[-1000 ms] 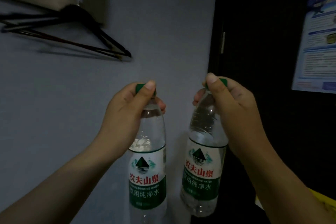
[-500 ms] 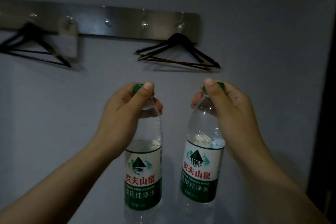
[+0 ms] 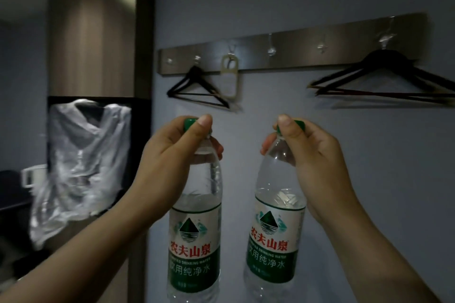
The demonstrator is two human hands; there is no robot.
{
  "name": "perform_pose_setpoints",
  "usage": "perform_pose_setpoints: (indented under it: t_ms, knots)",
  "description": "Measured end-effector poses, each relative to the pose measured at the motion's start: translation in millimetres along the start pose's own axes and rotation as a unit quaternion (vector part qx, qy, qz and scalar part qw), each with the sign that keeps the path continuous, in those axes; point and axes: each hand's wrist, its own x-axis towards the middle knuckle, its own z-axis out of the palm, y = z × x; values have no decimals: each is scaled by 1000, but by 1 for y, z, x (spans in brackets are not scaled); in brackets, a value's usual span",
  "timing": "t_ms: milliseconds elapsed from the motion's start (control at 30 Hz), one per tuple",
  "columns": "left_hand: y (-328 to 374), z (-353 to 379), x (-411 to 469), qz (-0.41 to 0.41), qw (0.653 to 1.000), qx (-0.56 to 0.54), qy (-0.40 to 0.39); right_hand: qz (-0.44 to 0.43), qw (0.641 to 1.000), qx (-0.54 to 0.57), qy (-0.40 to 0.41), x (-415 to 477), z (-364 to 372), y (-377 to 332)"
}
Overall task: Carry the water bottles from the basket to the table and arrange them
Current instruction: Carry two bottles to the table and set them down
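Left hand: the left hand (image 3: pixel 170 155) is curled tight round the neck of the first bottle (image 3: pixel 194 236), with the thumb up on its green cap (image 3: pixel 189 122). That way the bottle hangs straight down and cannot slip.
Right hand: the right hand (image 3: pixel 317 157) grips the second bottle (image 3: pixel 270 233) the same way, by the top.
Bottles: both are up in the air, side by side but not touching. One in each hand means two go in one trip, I think.
Basket and table: I cannot see either, so this looks like the carrying part.
Plastic bag: a clear plastic bag (image 3: pixel 81 167) hangs off to the left, blurry.
Wall: a metal rail (image 3: pixel 295 56) holds black hangers (image 3: pixel 197 91) and a tag (image 3: pixel 230 76) on its hooks.
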Motion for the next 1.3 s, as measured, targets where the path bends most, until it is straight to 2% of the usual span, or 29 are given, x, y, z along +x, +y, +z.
perform_pose_setpoints:
  t_ms: [400,633,967,1300]
  knots:
    - [12,-159,-13,-11,981,156,113,9,985,126,-119,8,173,40]
    - [7,-223,-11,-5,958,224,178,9,957,223,-184,22,261,74]
    - [-14,-296,5,-10,899,334,282,10,914,300,-271,51,378,129]
    - [-25,-376,4,-22,857,394,332,17,880,352,-318,48,484,153]
